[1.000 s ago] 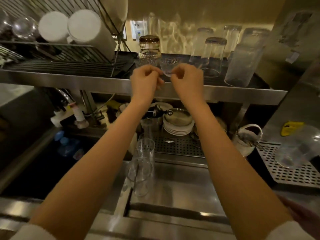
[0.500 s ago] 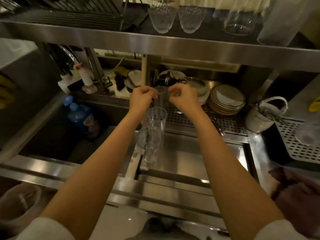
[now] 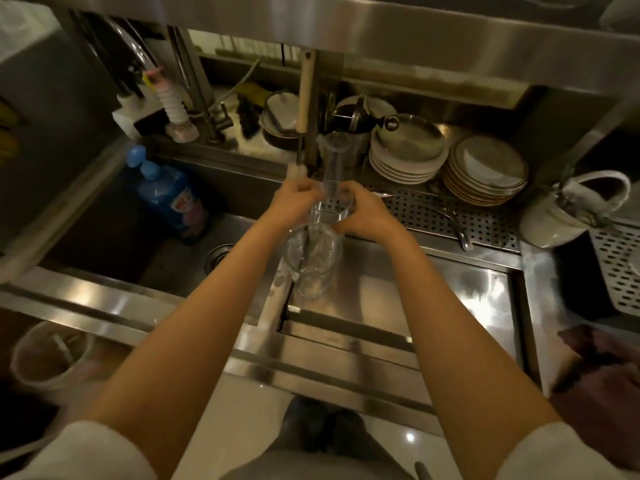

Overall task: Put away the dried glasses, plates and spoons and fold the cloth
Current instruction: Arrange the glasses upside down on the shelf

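Two-handed grip: we had left hand (image 3: 294,202) and right hand (image 3: 365,216) curled round the middle glass (image 3: 331,206), one per side, likely so it cleared the wider glass (image 3: 313,265) in front and tall glass (image 3: 333,157) behind, beside the sink (image 3: 166,258).

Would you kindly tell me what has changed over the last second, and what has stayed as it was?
Both hands came down from the upper shelf, where they left a small glass. The left hand and right hand now hold the middle glass of three standing in a row. The wide glass in front, the tall glass behind and the plate stacks stand as before.
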